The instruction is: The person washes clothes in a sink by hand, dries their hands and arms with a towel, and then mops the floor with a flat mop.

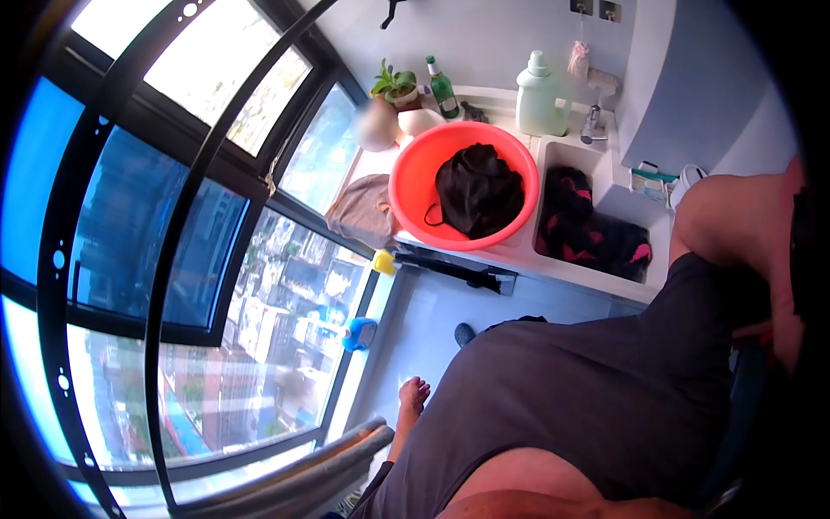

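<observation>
My left hand (414, 395) hangs low beside my dark clothing, over the floor. Its fingers are loosely bent and nothing shows in them. At the right edge my right arm (726, 212) is bent, and the hand lies outside the view. On the counter in front of me stands a red-orange plastic basin (409, 195) with a bundled black garment (480, 190) inside. Dark and pink-red clothes (592, 229) lie in the white sink (614, 270) to its right. A grey cloth (363, 212) drapes over the counter's left end.
A pale green detergent bottle (538, 99), a green glass bottle (443, 91) and a potted plant (395, 85) stand along the back. The faucet (593, 125) rises behind the sink. Windows with a dark frame fill the left side. A blue bottle (358, 334) stands by the sill.
</observation>
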`<action>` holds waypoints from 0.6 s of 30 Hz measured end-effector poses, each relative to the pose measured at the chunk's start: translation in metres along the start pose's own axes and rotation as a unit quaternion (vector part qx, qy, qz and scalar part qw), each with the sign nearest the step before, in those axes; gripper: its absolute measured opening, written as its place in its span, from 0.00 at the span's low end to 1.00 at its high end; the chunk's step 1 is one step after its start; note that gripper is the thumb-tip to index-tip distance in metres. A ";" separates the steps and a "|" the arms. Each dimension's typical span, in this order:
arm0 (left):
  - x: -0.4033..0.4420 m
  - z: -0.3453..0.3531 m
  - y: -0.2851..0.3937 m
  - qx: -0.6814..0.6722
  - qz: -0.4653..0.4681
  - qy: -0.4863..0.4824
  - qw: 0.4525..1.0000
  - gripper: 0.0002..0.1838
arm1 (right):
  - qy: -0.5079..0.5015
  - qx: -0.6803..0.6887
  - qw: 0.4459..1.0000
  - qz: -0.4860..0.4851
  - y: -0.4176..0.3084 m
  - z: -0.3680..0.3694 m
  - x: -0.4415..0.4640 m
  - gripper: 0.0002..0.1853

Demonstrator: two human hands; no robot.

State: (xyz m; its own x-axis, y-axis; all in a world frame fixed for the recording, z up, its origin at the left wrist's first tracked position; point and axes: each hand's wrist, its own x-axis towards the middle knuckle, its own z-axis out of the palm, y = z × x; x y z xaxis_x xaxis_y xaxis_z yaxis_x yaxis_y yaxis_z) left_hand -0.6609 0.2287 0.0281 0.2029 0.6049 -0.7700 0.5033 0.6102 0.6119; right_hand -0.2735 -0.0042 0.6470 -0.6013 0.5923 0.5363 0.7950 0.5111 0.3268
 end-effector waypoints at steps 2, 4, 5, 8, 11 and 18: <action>-0.030 0.002 -0.034 -0.012 -0.031 0.018 0.999 0.12 | 0.001 0.033 0.999 -0.018 -0.001 0.003 -0.013 0.14; -0.050 0.007 -0.056 -0.006 -0.011 0.029 0.999 0.12 | 0.006 0.062 0.997 -0.037 -0.001 0.004 -0.027 0.14; -0.065 0.001 -0.071 0.001 -0.008 0.038 0.999 0.12 | 0.013 0.078 0.996 -0.041 -0.003 0.006 -0.035 0.14; -0.099 -0.006 -0.108 0.029 0.032 0.051 0.998 0.13 | 0.032 0.107 0.992 -0.053 -0.011 0.008 -0.054 0.14; -0.115 -0.020 -0.139 0.066 0.046 0.064 0.995 0.14 | 0.061 0.120 0.990 -0.053 -0.026 0.007 -0.069 0.14; -0.042 -0.082 -0.203 0.335 -0.038 0.032 0.941 0.18 | 0.075 0.070 0.995 -0.008 -0.074 -0.017 -0.095 0.15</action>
State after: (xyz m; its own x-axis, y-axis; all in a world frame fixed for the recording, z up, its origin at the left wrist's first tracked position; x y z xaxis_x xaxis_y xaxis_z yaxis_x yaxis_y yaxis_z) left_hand -0.8406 0.1210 -0.0489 0.1046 0.6153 -0.7813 0.9353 0.2062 0.2876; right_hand -0.2735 -0.1092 0.5852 -0.5861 0.4890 0.6460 0.7602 0.6078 0.2295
